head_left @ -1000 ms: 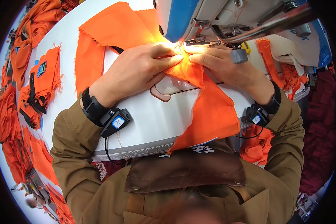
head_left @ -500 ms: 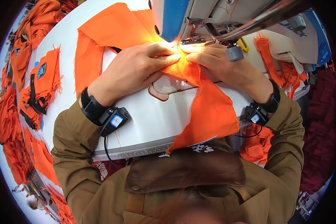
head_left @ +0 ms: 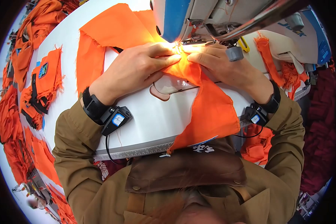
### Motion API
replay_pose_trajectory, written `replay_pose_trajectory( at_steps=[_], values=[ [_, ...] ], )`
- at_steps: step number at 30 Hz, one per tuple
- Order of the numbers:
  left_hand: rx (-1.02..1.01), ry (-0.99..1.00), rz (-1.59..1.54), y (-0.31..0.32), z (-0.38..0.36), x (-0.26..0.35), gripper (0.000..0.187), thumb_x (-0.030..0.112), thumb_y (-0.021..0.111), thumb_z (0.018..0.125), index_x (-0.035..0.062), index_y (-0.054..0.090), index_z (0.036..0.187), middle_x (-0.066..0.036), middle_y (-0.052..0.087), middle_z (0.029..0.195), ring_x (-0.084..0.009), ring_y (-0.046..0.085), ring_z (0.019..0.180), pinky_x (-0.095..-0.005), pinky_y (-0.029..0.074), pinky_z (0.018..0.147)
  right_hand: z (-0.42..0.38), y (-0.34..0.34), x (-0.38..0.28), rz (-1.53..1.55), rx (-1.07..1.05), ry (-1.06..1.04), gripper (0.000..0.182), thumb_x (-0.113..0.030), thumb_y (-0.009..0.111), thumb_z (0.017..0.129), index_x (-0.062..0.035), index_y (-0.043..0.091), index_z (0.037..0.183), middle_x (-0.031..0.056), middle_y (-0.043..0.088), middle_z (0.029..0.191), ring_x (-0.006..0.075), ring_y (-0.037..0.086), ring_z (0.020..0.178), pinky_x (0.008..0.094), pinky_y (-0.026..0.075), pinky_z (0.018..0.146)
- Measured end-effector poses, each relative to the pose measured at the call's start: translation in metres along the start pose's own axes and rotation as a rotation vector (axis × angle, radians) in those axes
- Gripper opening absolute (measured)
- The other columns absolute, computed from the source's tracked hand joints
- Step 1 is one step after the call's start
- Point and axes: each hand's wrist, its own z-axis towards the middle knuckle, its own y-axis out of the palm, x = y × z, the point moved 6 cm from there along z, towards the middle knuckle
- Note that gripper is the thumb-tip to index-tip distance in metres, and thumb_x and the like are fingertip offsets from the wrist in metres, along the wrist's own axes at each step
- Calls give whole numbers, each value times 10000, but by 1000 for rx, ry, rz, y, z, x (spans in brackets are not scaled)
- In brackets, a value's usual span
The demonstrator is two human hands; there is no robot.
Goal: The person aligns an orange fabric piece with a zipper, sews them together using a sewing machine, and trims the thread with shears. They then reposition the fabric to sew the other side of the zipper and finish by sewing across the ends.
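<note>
An orange cloth (head_left: 212,112) runs from under the sewing machine's lit needle area down over the table's front edge. My left hand (head_left: 138,67) presses on the cloth just left of the needle, its thumb and fingers pinched together. On the right side, my right hand (head_left: 227,65) lies close to the needle with its thumb and fingers together on the cloth's edge. More orange cloth (head_left: 108,26) spreads behind and left of my left hand. Glare hides the exact spot under the presser foot.
The sewing machine (head_left: 209,18) stands above both hands. Orange pieces with a badge (head_left: 48,72) lie at the left. Orange scraps (head_left: 267,56) and a yellow tool (head_left: 244,44) are at the right. A ruler strip (head_left: 138,152) lines the front edge. Dark red cloth (head_left: 319,130) is far right.
Both hands keep nearly the same place and hold on the cloth. The view has shifted very slightly, with the table and cloth a little to the right.
</note>
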Motion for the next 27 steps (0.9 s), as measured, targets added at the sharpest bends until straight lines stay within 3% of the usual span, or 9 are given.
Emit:
replay_pose_trajectory(
  at_steps=[21,25,27],
  values=[
    [7,0,-16,-3,1,-3,558,9,751,806,147,727,1347,-78,694,1312,-304,681,1143,-400,584,960,2,-2,-1,11,14,1,276,-100,702,869,-113,648,1140,105,624,890,312,672,813,426,562,709],
    [104,-2,-79,-3,-1,-7,415,31,753,849,107,747,1256,-84,729,1198,-321,694,1030,-398,579,877,1,0,1,48,78,-6,278,-97,746,848,-111,672,1116,111,657,906,322,676,815,432,561,720],
    [142,-62,-168,-6,3,-12,305,44,749,878,74,759,1181,-87,746,1122,-338,691,962,-399,569,825,-3,4,12,161,-15,77,305,19,699,868,-48,667,1163,158,716,1114,346,718,921,414,580,830]
  ],
)
